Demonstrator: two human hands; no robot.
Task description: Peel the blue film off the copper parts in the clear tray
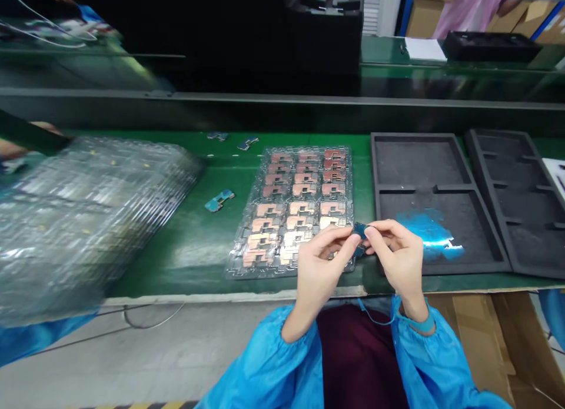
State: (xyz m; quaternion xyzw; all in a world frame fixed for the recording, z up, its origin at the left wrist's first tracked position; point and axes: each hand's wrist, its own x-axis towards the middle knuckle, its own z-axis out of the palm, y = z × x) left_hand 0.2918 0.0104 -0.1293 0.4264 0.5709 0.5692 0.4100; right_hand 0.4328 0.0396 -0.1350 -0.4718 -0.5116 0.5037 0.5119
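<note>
A small dark-blue circuit board (360, 230) is pinched between the fingertips of my left hand (325, 262) and my right hand (395, 253). Part of it is covered by my fingers. Just left of it lies a clear plastic tray (238, 262) with rows of copper-coloured boards (304, 209) in its pockets. My left hand is above the tray's lower right corner and hides some pockets. On the right, close to my right hand, lies a black foam tray (441, 188), with a shiny blue patch (424, 235) in its lower compartment.
A loose blue board (219, 200) and two more boards (248, 143) lie on the green bench (176, 244). At left, a tall stack of clear trays (97, 203) looks blurred, beside another person's hand (26, 141). A second foam tray (516, 191) lies far right.
</note>
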